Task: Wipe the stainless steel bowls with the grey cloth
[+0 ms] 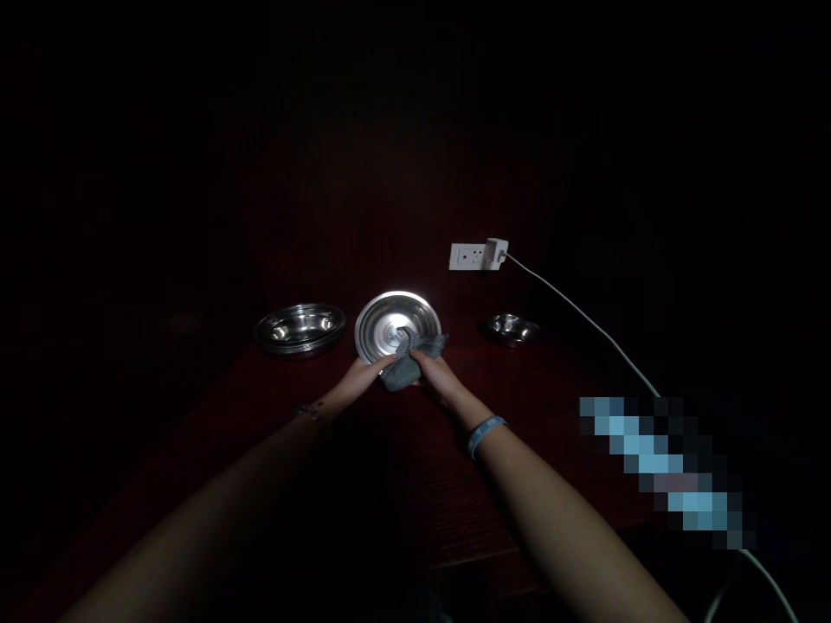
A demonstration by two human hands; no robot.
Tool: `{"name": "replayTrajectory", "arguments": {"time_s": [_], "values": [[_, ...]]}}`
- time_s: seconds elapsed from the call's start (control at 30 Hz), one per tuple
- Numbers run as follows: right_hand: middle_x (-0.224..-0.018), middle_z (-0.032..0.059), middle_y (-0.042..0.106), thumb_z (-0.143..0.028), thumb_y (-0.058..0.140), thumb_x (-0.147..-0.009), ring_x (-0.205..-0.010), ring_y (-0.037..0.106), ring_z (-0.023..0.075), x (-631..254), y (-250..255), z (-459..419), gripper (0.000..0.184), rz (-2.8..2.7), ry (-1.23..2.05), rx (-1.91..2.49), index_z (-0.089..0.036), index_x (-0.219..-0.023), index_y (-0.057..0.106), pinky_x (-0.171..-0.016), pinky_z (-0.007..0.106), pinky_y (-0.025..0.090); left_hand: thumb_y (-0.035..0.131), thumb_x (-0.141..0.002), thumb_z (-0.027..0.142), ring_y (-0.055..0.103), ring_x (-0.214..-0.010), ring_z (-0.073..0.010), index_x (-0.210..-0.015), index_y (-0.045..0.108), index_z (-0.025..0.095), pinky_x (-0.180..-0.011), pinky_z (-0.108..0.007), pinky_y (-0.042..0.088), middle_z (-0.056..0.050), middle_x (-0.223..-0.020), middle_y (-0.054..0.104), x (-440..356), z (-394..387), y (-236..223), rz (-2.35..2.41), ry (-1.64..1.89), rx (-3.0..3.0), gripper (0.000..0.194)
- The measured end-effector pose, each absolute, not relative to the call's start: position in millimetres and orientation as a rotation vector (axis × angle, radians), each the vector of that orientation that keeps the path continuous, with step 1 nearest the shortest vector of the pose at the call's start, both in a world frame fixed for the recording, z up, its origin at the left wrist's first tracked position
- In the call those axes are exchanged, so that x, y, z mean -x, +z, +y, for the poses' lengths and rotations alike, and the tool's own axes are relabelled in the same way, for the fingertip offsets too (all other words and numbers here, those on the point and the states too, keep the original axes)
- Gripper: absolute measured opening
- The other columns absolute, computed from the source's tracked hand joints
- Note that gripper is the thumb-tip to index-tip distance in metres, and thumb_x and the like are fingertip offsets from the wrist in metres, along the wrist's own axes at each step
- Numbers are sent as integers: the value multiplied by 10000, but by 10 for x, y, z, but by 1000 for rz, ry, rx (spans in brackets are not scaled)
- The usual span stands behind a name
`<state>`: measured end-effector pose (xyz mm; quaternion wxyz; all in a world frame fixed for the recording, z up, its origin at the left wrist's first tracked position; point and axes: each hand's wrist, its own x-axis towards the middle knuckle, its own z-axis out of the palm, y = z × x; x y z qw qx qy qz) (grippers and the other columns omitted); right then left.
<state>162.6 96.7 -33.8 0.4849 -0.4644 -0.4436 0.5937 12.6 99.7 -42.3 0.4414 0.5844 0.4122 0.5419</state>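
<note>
A shiny stainless steel bowl stands tilted toward me at the middle of the dark table, its inside showing. A grey cloth is bunched over its near rim. My left hand grips the cloth from the left, and my right hand grips it from the right. Part of the bowl's near rim is hidden by the cloth and my hands. A thin bracelet circles my left wrist, and a blue band circles my right wrist.
A stack of steel bowls stands to the left, and a smaller steel bowl to the right. Behind them is a white wall socket with a plugged-in charger, whose white cable runs toward the lower right. A pixelated patch hides part of that side.
</note>
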Motion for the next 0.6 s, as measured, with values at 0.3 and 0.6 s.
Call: {"name": "replayTrajectory", "arguments": {"time_s": [0.3,0.6], "values": [[-928,66,708,-293,533,-845,-808,666,177,-1627,-318,941,213,-1079,1451,1114,-183,-1014,603,-719,310,565,656,-770,292,498,-1250,-236,-1246,553,158,-1107,-382,299,-82,-1184,663,-145,964,-378,1072,1328,-1428,504],[-936,66,704,-273,524,-850,-791,666,166,-1617,-299,939,195,-1063,1453,1128,-182,-1008,595,-677,284,567,647,-763,284,495,-1257,-241,-1260,551,161,-1113,-367,298,-86,-1240,633,-137,971,-393,1058,1336,-1455,521]]}}
